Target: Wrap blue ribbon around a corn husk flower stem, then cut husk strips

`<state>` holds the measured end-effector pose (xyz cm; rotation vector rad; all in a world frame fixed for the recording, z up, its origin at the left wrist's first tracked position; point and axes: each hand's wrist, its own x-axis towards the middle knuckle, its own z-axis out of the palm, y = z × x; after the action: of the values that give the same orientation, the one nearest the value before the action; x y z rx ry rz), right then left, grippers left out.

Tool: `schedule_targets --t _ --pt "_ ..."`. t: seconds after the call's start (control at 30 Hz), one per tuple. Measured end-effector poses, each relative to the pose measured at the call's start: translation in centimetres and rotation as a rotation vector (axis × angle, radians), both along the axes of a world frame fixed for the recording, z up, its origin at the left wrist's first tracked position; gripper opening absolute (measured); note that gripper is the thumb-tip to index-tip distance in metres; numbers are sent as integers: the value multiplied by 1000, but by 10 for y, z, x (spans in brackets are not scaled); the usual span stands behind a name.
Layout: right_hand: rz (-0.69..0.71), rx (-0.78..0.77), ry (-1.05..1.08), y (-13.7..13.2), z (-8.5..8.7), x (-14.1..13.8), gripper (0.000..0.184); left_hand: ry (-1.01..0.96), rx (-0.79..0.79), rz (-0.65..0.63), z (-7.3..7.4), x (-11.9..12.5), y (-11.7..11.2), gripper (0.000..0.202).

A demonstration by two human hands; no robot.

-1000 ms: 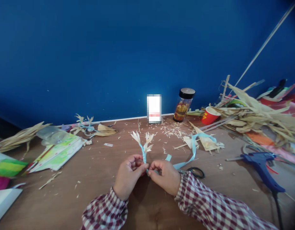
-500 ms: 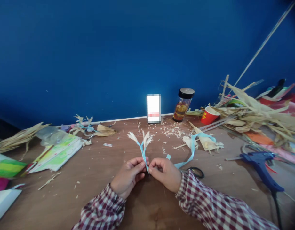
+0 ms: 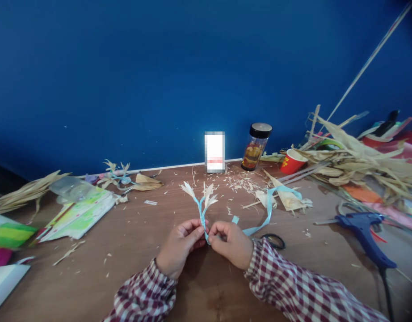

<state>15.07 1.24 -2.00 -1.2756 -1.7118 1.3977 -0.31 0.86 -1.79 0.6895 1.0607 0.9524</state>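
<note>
The two-headed husk flower (image 3: pixel 202 217) is upright, nearer the wearer than the lidded jar (image 3: pixel 254 150) and to its left. The left hand (image 3: pixel 179 248) pinches its blue-wrapped stem between thumb and fingers; the right hand (image 3: pixel 231 243) has thumb and fingertips pressed together on the blue strip (image 3: pixel 207 239) at the stem's foot. It looks very light; the pale petals (image 3: pixel 208 197) are probably dry and brittle, easily creased, while the wrapped stem seems firmer yet bendable, so the stem is the better place to hold. The wrap may slip if let loose. Right of the jar, the red cup (image 3: pixel 291 162) bears yellow lettering, of which perhaps only "UP" can be read. Left of the jar, a small white slip (image 3: pixel 150 203) has print too tiny to read, and a bright panel (image 3: pixel 214 150) is pixelated.
</note>
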Motion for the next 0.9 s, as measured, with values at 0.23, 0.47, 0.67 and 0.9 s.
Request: schedule_targets --t 0.23,0.47,0.67,0.9 --pt "-30 22 -46 -1 -1 -1 8 26 -4 28 3 3 -2 25" --pt "-115 242 -215 -10 2 -7 7 120 75 33 -2 1 0 26" --pt "-80 183 -174 -11 -5 -7 7 248 162 17 -2 -2 1 25" --pt "-43 19 -50 -9 -7 -7 11 261 156 50 1 0 0 25"
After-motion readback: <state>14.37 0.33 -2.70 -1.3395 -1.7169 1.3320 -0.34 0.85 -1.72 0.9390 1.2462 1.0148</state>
